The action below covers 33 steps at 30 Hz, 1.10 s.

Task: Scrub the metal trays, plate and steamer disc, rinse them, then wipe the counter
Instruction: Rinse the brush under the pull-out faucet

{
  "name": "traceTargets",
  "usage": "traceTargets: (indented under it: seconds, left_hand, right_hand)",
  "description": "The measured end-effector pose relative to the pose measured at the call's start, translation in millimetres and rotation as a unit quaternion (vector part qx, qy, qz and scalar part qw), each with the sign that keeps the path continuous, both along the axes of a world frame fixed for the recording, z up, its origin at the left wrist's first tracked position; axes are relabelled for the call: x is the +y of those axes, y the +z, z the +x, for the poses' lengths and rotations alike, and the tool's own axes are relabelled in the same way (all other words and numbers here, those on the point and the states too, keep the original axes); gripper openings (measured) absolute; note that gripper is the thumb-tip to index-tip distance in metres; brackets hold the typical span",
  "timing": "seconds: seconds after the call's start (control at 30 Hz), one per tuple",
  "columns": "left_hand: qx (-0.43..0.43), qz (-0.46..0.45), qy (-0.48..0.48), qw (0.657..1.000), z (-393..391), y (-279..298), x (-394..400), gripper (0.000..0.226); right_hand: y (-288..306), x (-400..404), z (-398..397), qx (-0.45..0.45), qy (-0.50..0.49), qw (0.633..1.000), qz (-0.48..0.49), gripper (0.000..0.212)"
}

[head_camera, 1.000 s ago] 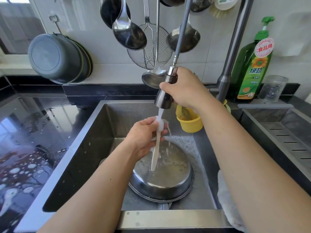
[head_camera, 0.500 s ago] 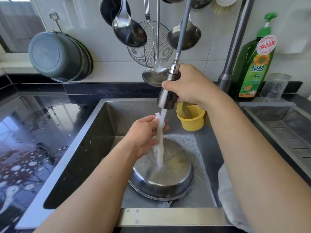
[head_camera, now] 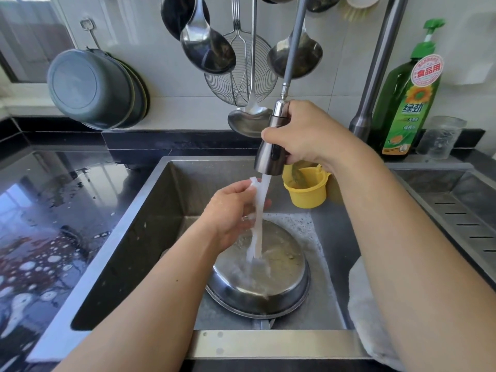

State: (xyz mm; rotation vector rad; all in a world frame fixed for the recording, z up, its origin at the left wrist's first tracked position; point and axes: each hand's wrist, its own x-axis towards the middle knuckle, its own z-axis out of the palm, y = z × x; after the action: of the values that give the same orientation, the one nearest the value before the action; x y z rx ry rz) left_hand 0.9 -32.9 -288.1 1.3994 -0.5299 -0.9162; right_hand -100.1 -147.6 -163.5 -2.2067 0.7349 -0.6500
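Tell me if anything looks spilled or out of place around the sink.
Yes: the black counter left of the sink is wet, with puddles and soap bubbles. Foam also lies on the sink floor beside the metal tray. Nothing looks damaged.

- One view only, from the person's head, looking forward and down into the sink (head_camera: 171, 200).
- It is close; both forearms enter from the near edge, the tiled wall (head_camera: 335, 84) is far.
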Motion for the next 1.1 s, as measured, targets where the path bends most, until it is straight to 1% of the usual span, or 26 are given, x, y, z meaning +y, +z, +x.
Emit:
traceTargets:
  seconds: [0.1,0.17,0.23,0.3,0.33,0.37,0.4,0.43,0.47,0.5,0.53,0.57,0.6,0.63,0.67,0.7,0.77,0.83,0.87,0.9,0.93,0.97,1.0,1.03,1.07,1.1]
  left_hand:
    - [0.019,-0.014,0.024,0.999,-0.1,1.8,0.8,0.026]
    - [0.017,-0.016,0.039,0.999,-0.1,2.7,1.5,0.026]
    - [0.022,-0.015,0.059,0.998,-0.6,3.5,2.1,0.026]
    - [0.038,-0.016,0.076,0.996,-0.8,4.0,1.4,0.024]
    - [0.046,-0.014,0.083,0.995,-0.7,4.2,0.5,0.025]
    - [0.052,-0.012,0.088,0.995,-0.2,4.3,-0.1,0.025]
    - [0.055,-0.007,0.092,0.994,0.8,3.2,-1.1,0.026]
    - [0.058,0.0,0.094,0.994,1.5,2.1,-1.9,0.026]
    - [0.063,0.008,0.094,0.994,1.4,1.0,-2.6,0.027]
    - [0.075,0.013,0.094,0.993,1.5,0.3,-3.1,0.028]
    - [0.086,0.016,0.094,0.992,1.8,-0.4,-3.7,0.03]
    - [0.095,0.019,0.093,0.991,1.8,-0.4,-3.9,0.031]
    - [0.098,0.024,0.091,0.991,2.1,-1.1,-4.4,0.031]
    - [0.097,0.027,0.088,0.991,2.2,-1.0,-4.0,0.028]
    - [0.09,0.029,0.084,0.992,2.6,-1.0,-4.3,0.025]
    - [0.082,0.031,0.078,0.993,2.9,-1.1,-4.2,0.022]
    - [0.068,0.036,0.068,0.995,3.4,-2.3,-3.9,0.021]
    - [0.061,0.033,0.056,0.996,2.8,-0.9,-3.3,0.022]
    - [0.058,0.033,0.049,0.997,1.7,-0.9,-3.1,0.021]
    - [0.052,0.035,0.044,0.997,1.1,-1.5,-2.6,0.02]
    - [0.044,0.036,0.042,0.998,0.8,-2.5,-2.2,0.018]
    - [0.033,0.038,0.039,0.998,0.6,-2.6,-1.5,0.017]
    - [0.016,0.043,0.035,0.998,1.0,-3.1,-1.0,0.017]
    - [-0.007,0.048,0.036,0.998,1.6,-3.6,-0.7,0.017]
    - [-0.031,0.046,0.042,0.998,2.1,-3.9,-1.1,0.017]
    - [-0.055,0.037,0.052,0.996,3.0,-4.0,-1.1,0.016]
  right_hand:
    - [-3.4,-0.4,-0.9,-0.007,-0.006,1.0,0.009,0.015]
    - [-4.5,-3.5,-2.6,-0.007,-0.006,0.999,0.031,0.021]
    - [-2.8,-8.6,-11.1,-0.017,0.029,0.995,0.092,0.027]
    - [2.9,-17.3,-26.7,-0.056,0.091,0.976,0.19,0.033]
    - [4.9,-25.1,-33.1,-0.077,0.107,0.965,0.229,0.037]
    - [5.6,-34.1,-35.5,-0.087,0.096,0.96,0.247,0.041]
    - [5.0,-45.0,-34.0,-0.084,0.056,0.97,0.223,0.044]
    - [2.3,-57.8,-29.8,-0.057,-0.003,0.989,0.137,0.046]
    - [-2.2,-70.6,-24.4,-0.003,-0.055,0.998,0.012,0.048]
    - [-8.3,-82.4,-19.3,0.074,-0.078,0.988,-0.114,0.051]
    - [-14.9,-91.8,-16.2,0.163,-0.073,0.957,-0.228,0.053]
    - [-21.3,-101.1,-14.1,0.243,-0.055,0.91,-0.33,0.052]
    - [-26.9,-110.6,-13.0,0.305,-0.039,0.853,-0.422,0.049]
    - [-30.9,-119.5,-12.2,0.35,-0.031,0.794,-0.496,0.045]
    - [-31.7,-124.7,-11.6,0.382,-0.037,0.746,-0.545,0.042]
    - [-30.2,-127.7,-10.8,0.402,-0.053,0.712,-0.574,0.038]
    - [-25.1,-126.0,-9.0,0.43,-0.09,0.672,-0.596,0.034]
    - [-22.3,-121.2,-6.9,0.457,-0.121,0.651,-0.594,0.037]
    - [-21.7,-119.8,-6.7,0.463,-0.132,0.65,-0.588,0.039]
    - [-21.4,-118.9,-6.2,0.467,-0.139,0.657,-0.576,0.04]
    - [-22.3,-118.0,-5.8,0.464,-0.145,0.673,-0.557,0.041]
    - [-24.6,-117.2,-5.6,0.447,-0.149,0.706,-0.529,0.042]
    - [-27.3,-114.2,-6.8,0.411,-0.153,0.757,-0.484,0.042]
    - [-30.8,-110.0,-9.5,0.354,-0.156,0.817,-0.427,0.043]
    - [-34.8,-104.6,-13.6,0.282,-0.158,0.872,-0.367,0.044]
    - [-40.4,-98.5,-18.9,0.205,-0.163,0.916,-0.304,0.043]
